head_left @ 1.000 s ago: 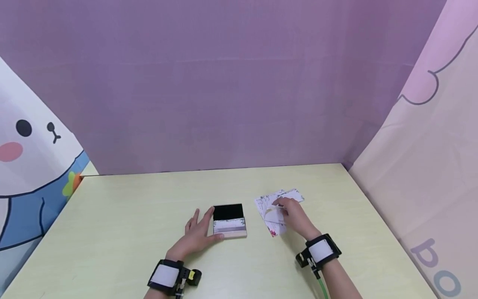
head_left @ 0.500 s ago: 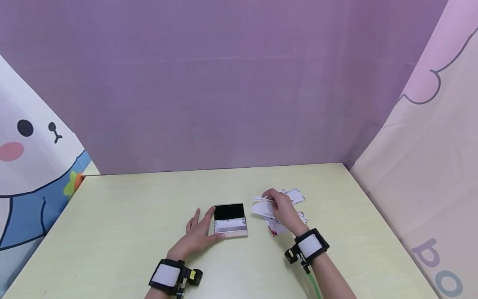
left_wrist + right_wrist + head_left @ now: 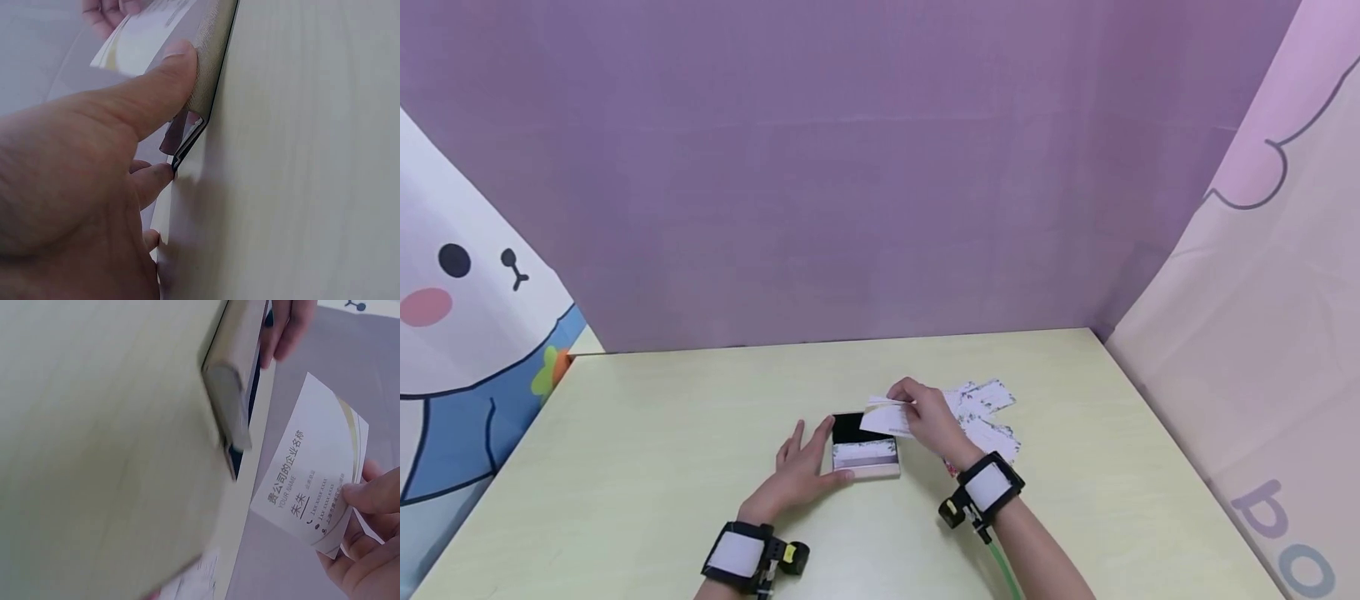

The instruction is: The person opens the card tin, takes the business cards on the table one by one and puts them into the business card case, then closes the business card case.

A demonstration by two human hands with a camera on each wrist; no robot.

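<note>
A small card case (image 3: 865, 456) lies open on the pale table (image 3: 647, 467), with a black inside and a floral front. My left hand (image 3: 807, 463) rests against its left side with fingers straight, and the thumb (image 3: 147, 103) presses its near edge (image 3: 211, 69). My right hand (image 3: 925, 410) pinches a thin stack of white business cards (image 3: 886, 417) just above the case's right end. In the right wrist view the top card (image 3: 312, 481) shows printed text, beside the case (image 3: 231, 406).
Several loose floral cards (image 3: 992, 400) lie spread on the table right of the case, behind my right wrist. A purple backdrop stands along the table's far edge and cartoon-printed curtains hang at both sides.
My right hand lifted a few cards off the loose pile and carried them left, until they are over the case. The left hand and the case stayed put.
</note>
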